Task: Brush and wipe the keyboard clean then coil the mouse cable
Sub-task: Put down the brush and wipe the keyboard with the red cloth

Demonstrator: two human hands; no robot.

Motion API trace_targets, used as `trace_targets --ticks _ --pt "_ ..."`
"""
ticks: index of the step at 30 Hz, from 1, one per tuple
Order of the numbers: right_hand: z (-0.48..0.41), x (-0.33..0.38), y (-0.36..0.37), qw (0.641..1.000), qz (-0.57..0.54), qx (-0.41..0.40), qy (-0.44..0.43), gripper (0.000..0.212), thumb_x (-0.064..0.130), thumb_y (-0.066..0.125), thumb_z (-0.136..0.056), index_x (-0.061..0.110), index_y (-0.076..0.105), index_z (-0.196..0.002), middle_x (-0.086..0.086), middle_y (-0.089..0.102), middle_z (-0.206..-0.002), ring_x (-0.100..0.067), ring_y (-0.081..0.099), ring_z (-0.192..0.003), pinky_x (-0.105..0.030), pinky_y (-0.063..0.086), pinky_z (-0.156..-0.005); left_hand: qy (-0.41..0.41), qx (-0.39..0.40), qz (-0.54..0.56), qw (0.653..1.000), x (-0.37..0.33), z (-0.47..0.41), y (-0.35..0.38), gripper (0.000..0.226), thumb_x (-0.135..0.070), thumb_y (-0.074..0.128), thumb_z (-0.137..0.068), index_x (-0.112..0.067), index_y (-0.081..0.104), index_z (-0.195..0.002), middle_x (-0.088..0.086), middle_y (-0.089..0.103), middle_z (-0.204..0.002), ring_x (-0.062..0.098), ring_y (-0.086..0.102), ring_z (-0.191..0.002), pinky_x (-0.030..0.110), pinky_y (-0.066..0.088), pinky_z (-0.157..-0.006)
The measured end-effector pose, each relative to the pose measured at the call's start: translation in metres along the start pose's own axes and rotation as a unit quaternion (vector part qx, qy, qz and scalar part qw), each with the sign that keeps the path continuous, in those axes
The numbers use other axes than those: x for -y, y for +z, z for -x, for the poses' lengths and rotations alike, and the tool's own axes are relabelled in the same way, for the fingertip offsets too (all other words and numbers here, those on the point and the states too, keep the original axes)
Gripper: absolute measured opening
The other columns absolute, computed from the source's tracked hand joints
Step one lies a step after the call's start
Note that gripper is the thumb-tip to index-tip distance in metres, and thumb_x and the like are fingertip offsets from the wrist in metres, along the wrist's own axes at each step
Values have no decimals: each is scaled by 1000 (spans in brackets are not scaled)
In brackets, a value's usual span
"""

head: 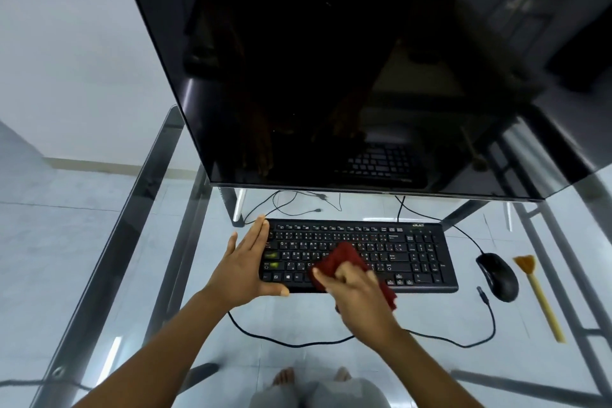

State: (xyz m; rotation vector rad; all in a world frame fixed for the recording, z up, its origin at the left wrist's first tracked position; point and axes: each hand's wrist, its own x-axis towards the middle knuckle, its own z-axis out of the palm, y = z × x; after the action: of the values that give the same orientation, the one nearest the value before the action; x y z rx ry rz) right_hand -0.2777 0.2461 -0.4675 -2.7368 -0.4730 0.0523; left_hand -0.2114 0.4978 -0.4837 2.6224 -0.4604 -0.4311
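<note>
**Wiping stage, head view, left to right.** The glass desk (99, 242) has bare room at its left. The left hand (246, 262) lies flat against the left end of the keyboard (414, 255), fingers straight and together, thumb spread along the near edge, evidently bracing it. The keyboard sits mid-desk, long axis running left to right. The right hand (361, 295), fingers curled and clamped on a red cloth (341, 258), presses the cloth onto the keys left of centre. The larger uncovered span of keys lies to the right of these fingers, so the next stroke probably runs rightward along the long axis, and the right hand is the nearer one. On the far side, the lower edge of the monitor (331, 60) overhangs the desk beyond the keyboard. The mouse (498, 276) rests just beside the keyboard's right end, the brush (536, 295) near it, farther right. A black cable (494, 321) loops along the near side under the right forearm, a possible snag.
</note>
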Motion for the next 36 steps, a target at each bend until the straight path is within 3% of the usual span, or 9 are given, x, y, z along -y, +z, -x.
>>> trace_targets --ticks 2,6,14,19,23,26,29,32,36 --pt "-2 -8 -3 999 12 5 -39 71 1 80 -64 36 64 -124 6 48 -79 -15 52 -68 -28 33 -65 0 -2 2 1000 2 1 0 143 -95 48 -49 -20 -17 -151 -14 -24 -157 3 -11 -147 40 -11 -118" --pt "22 -51 -21 999 23 -13 20 69 1 85 -62 36 67 -120 6 47 -79 -16 53 -69 -31 39 -60 -3 -4 3 1000 3 1 2 142 -95 49 -50 -21 -17 -152 -14 -24 -158 2 -11 -146 41 -10 -118" --pt "-8 -5 1 998 27 25 -56 66 8 69 -67 40 61 -125 7 39 -80 -13 43 -69 -29 32 -64 7 -8 -26 1000 5 -2 1 145 -101 38 -46 -16 -15 -152 -9 -23 -159 7 -9 -148 42 -9 -117" --pt "22 -51 -18 999 47 9 -21 59 13 74 -70 40 65 -122 8 40 -78 -13 48 -70 -28 28 -66 2 -3 -12 1000 5 -1 2 143 -95 48 -50 -17 -16 -152 -10 -25 -158 7 -13 -147 40 -12 -116" --pt "7 -22 2 1000 11 -11 -15 60 10 72 -63 36 68 -118 7 47 -78 -13 53 -69 -27 28 -71 4 5 -15 1000 5 -4 3 146 -98 45 -47 -16 -18 -151 -9 -26 -158 7 -10 -148 43 -7 -119" --pt "-9 -6 10 998 21 -12 -59 49 15 67 -79 38 64 -123 7 43 -80 -13 46 -71 -27 33 -67 4 1 -14 1000 5 -3 1 144 -95 50 -49 -17 -18 -151 -9 -25 -158 8 -8 -148 43 -7 -118" --pt "-21 -32 -7 987 -10 -86 132 34 28 47 -97 36 61 -127 5 52 -90 -21 51 -70 -28 47 -63 -3 5 -5 1000 5 -2 2 144 -93 51 -50 -18 -18 -151 -10 -27 -157 8 -7 -148 45 -6 -119" --pt "-36 -44 -10 951 0 -139 278 36 10 61 -92 19 64 -126 -11 57 -92 -32 58 -65 -43 54 -70 -3 3 -5 1000 5 -2 3 145 -95 49 -49 -17 -18 -151 -10 -27 -157 9 -6 -148 46 -4 -119" --pt "-52 -17 -10 998 26 -32 51 45 15 64 -90 26 59 -134 -5 59 -95 -24 56 -81 -37 50 -77 -4 6 -5 1000 5 -2 3 145 -96 45 -48 -18 -21 -150 -11 -29 -157 7 -7 -147 45 -5 -119"
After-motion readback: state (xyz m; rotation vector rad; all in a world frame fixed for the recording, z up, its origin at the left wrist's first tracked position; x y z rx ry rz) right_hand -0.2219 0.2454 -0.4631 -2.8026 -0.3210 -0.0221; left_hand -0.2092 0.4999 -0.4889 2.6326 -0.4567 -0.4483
